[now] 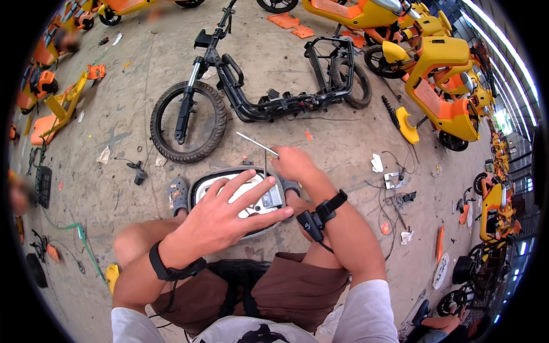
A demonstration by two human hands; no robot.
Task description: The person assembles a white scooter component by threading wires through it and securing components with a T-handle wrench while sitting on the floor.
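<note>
A white and grey housing with a dark rim (202,194) lies between my shoes, a metal plate at its right side. My left hand (223,214) is spread over it, fingers apart, covering much of its face. My right hand (290,164) is closed on a silver T-handled wrench (251,140), whose shaft points down to the housing's upper right part; whether its tip is seated there I cannot tell.
A stripped black scooter frame with wheels (257,106) stands ahead. Yellow scooters (434,86) line the right and back. Wires and parts (400,186) litter the concrete floor (354,154). A person's legs (437,323) show at lower right, and a yellow body panel (54,108) lies left.
</note>
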